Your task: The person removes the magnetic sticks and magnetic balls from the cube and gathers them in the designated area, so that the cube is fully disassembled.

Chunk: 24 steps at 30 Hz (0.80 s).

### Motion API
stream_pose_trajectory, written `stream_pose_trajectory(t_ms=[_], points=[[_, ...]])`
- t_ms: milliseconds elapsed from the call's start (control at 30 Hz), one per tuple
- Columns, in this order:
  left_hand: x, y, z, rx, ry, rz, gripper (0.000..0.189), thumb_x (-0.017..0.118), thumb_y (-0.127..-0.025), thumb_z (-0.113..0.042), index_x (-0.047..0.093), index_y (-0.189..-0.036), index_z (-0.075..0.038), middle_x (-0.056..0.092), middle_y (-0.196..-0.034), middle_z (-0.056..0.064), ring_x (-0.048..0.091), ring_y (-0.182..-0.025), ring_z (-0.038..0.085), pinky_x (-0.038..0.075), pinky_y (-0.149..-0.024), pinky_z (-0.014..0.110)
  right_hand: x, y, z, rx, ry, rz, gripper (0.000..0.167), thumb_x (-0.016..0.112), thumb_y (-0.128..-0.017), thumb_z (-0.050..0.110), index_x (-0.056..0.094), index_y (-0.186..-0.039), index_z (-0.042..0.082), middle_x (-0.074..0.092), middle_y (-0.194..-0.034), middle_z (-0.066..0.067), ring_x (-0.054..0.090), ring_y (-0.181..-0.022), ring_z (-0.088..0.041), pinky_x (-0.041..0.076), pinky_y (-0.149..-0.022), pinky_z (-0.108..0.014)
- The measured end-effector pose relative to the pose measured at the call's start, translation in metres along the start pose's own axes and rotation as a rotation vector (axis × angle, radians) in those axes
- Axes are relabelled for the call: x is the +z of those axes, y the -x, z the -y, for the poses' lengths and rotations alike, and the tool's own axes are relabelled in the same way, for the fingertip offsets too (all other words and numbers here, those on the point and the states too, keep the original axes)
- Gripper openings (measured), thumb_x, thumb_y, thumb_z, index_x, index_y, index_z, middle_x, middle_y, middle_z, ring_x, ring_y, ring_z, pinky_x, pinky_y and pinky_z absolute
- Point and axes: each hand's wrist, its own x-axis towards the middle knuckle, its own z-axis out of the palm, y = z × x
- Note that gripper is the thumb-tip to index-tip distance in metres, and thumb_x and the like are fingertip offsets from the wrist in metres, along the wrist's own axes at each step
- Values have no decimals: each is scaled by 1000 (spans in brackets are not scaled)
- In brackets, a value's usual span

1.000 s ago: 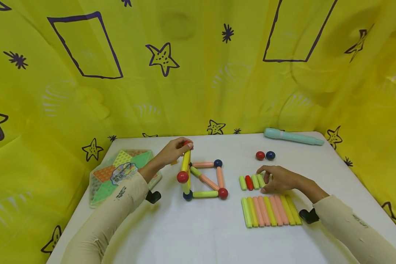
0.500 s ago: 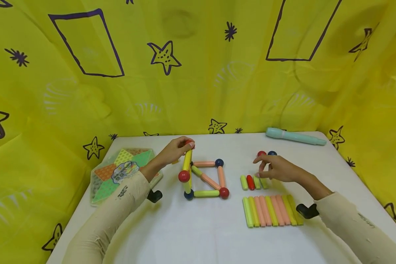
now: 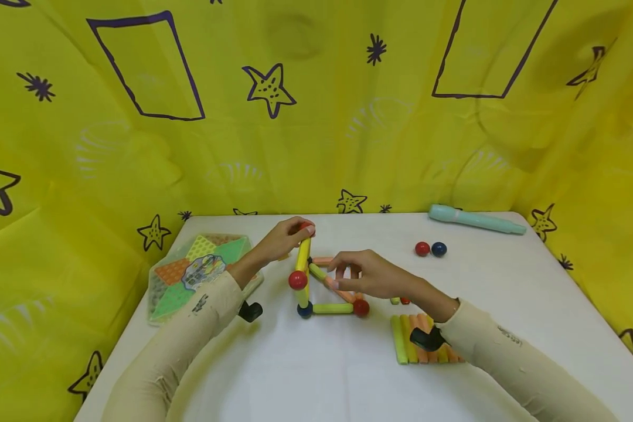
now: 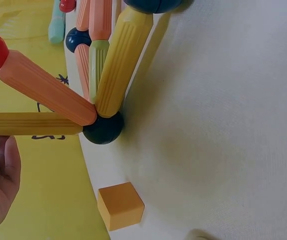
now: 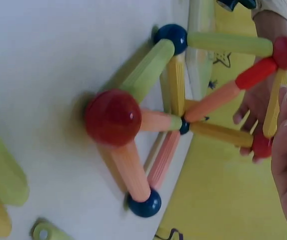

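A frame of magnetic rods and balls stands on the table, with a lower four-sided part of pink, green and yellow rods and an upright side on the left. My left hand (image 3: 285, 240) grips the red ball (image 5: 262, 145) at the upright side's far top corner. A yellow rod (image 3: 303, 255) runs from it to a nearer red ball (image 3: 298, 280). My right hand (image 3: 377, 275) is over the lower part, thumb and fingers bent with a gap between; I see nothing in it. Near the front right corner's red ball (image 5: 113, 117), its fingers appear beside the yellow rod in the right wrist view.
Long rods (image 3: 403, 340) lie in a row at right, partly under my right forearm, with short rods (image 3: 395, 300) behind them. A loose red ball (image 3: 422, 249) and blue ball (image 3: 439, 249) sit further back. A teal pen-shaped object (image 3: 477, 219), a plastic case (image 3: 163, 293) and an orange cube (image 4: 121, 206) are around.
My right hand has lifted from the short rods and moved left over the frame. My left hand stays on the red ball at the top corner.
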Motion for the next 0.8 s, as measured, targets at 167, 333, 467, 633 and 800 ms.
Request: stream_pose_trajectory(t_ms=[167,333,467,633,800], points=[[2,-1,-2,1,7,-2,41,50,-107,-31,56,-133,-1,63,-127,22,61,-115,28,50,-97,39,8,-8,-4,48,-15,85,20,74,-93,24,68,-109,15,63,-137,-1,62,-80,-20,54,-68,-27],[2,-1,-2,1,-5,-10,37,50,-107,-31,58,-130,-3,64,-125,21,61,-112,27,49,-97,40,11,0,-26,275,126,122,38,85,-83,24,65,-114,16,69,-98,-1,60,-79,-17,49,-64,-29],[0,0,-2,0,-28,-15,36,50,-107,-32,59,-129,-5,66,-122,16,61,-110,25,49,-99,40,16,5,-39,428,276,181,44,88,-78,30,60,-110,20,59,-79,0,54,-71,-18,41,-62,-30],[-5,5,1,-1,-77,-53,36,50,-107,-33,59,-129,-6,66,-120,13,61,-110,25,49,-95,40,8,0,-46,465,348,189,49,86,-80,29,59,-120,22,60,-81,0,55,-70,-19,41,-60,-30],[-10,19,5,-15,-124,-111,36,50,-107,-36,59,-129,-8,65,-121,10,60,-112,27,50,-92,41,-14,-12,-61,498,410,160,52,83,-85,29,55,-128,18,61,-89,-3,55,-78,-21,46,-67,-32]])
